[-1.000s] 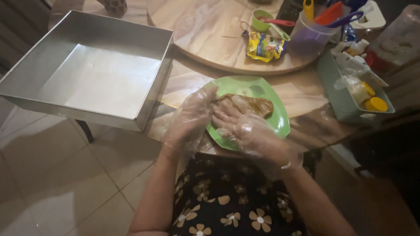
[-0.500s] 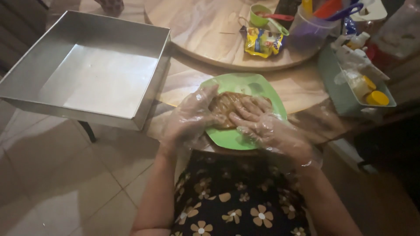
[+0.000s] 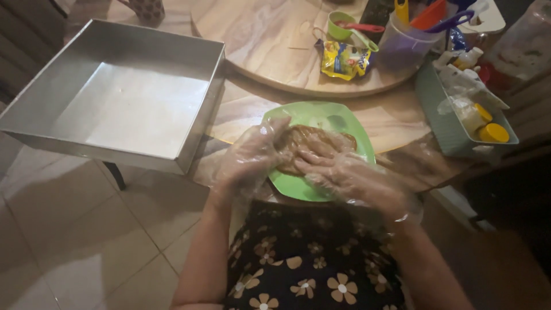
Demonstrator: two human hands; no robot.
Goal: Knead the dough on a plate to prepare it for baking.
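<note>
A green plate (image 3: pixel 338 117) sits at the near edge of a wooden table, with a flat brown mass of food (image 3: pixel 304 140) on it. Both my hands wear loose clear plastic gloves. My left hand (image 3: pixel 249 155) rests on the left side of the brown food, fingers curled over it. My right hand (image 3: pixel 338 172) lies flat across the food from the right, fingers spread and pressing down. Much of the food is hidden under my hands.
A large square metal baking pan (image 3: pixel 198 135) stands to the left, overhanging the table edge. Behind the plate is a round wooden turntable (image 3: pixel 258 40) with a yellow packet (image 3: pixel 342 59), a green cup (image 3: pixel 338 26) and a utensil tub (image 3: pixel 402 43). A green tray (image 3: pixel 442 123) of bottles is at right.
My hands have shifted over the brown food, the right hand moving from the plate's near edge to lie flatter across it. The view has tilted slightly.
</note>
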